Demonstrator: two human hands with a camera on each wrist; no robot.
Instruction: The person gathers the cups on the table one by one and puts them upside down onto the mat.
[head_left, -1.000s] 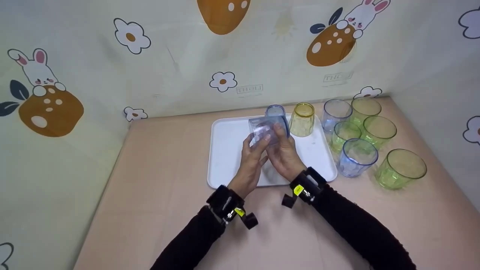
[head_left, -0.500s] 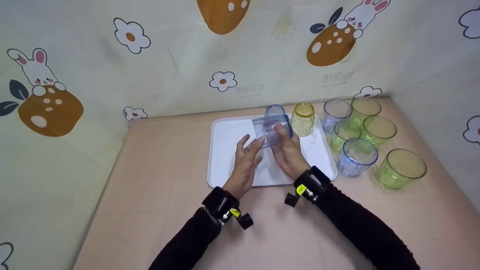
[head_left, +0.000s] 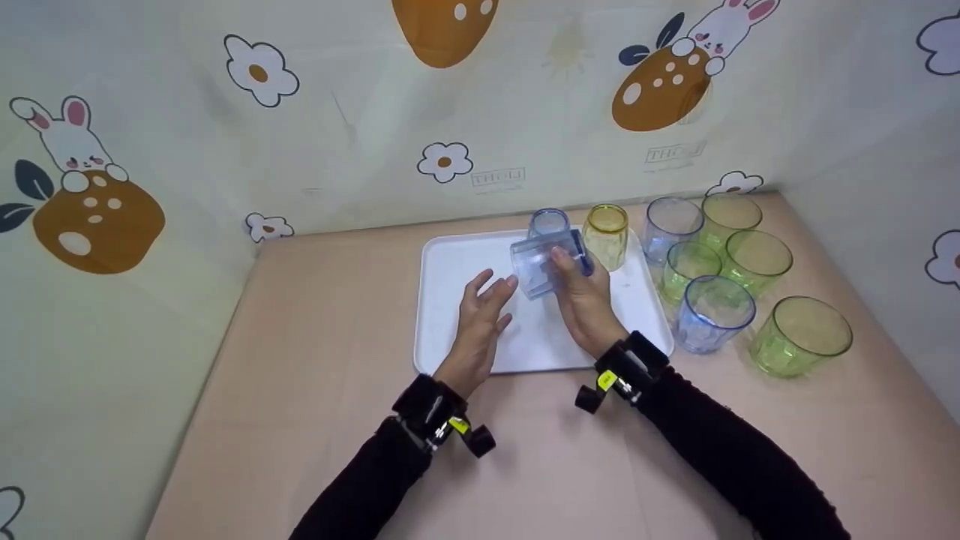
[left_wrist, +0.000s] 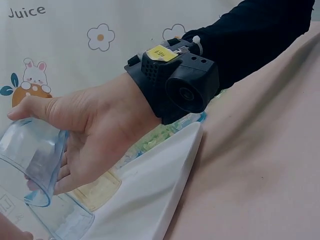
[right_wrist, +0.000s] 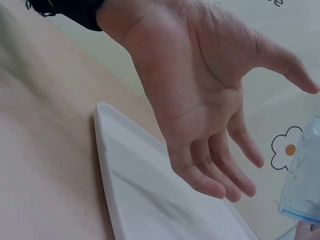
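My right hand (head_left: 589,304) grips a clear blue-tinted glass (head_left: 534,268) above the white tray (head_left: 442,337), thumb on its near side. The glass lies tilted sideways, its dark blue edge toward the right palm. In the left wrist view the same glass (left_wrist: 35,145) sits between the right hand's thumb and fingers (left_wrist: 62,172). My left hand (head_left: 478,322) is held just left of the glass, apart from it, its fingers spread and loosely bent around nothing. The right wrist view shows this left hand (right_wrist: 200,100) palm-on, with the glass (right_wrist: 302,180) at the right edge.
On the tray's back part stand a blue glass (head_left: 550,221) and a yellow glass (head_left: 606,238), narrow ends up. Right of the tray, several green and blue glasses, such as a green one (head_left: 801,337) and a blue one (head_left: 714,315), stand mouth-up. A patterned cloth wall (head_left: 360,187) rises behind.
My left hand has let go of the glass and drawn back left and toward me. The right hand, still holding the glass, has shifted slightly right.
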